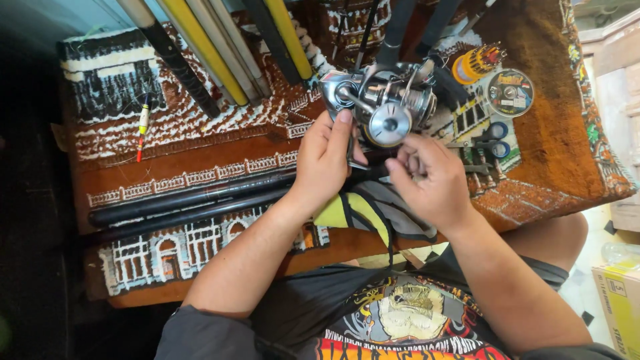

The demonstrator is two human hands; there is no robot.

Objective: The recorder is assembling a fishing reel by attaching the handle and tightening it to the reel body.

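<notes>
Two bare hands met at the centre of the view over a silver spinning fishing reel [385, 107]. The left hand [325, 160] gripped the reel's near side, its fingertips on the metal body. The right hand [430, 179] was curled just below the reel, fingers pinched together; what they held could not be made out. The reel sat above a rug-covered surface [200, 167], brown with white building patterns.

At eleven o'clock from the reel, a bundle of yellow, white and black rods [213, 53] leaned across the surface. At eight o'clock, two dark rod sections [187, 207] lay side by side, running toward the left wrist. At nine o'clock, well apart, lay a slim yellow, white and red float [142, 127].

At two o'clock stood a yellow and orange spool [475, 63], and just beside it a round, flat line spool with a pale label [510, 92]. At three o'clock lay blue-handled scissors [495, 137]. At five o'clock, on the floor, stood a yellow cardboard box [617, 300].
</notes>
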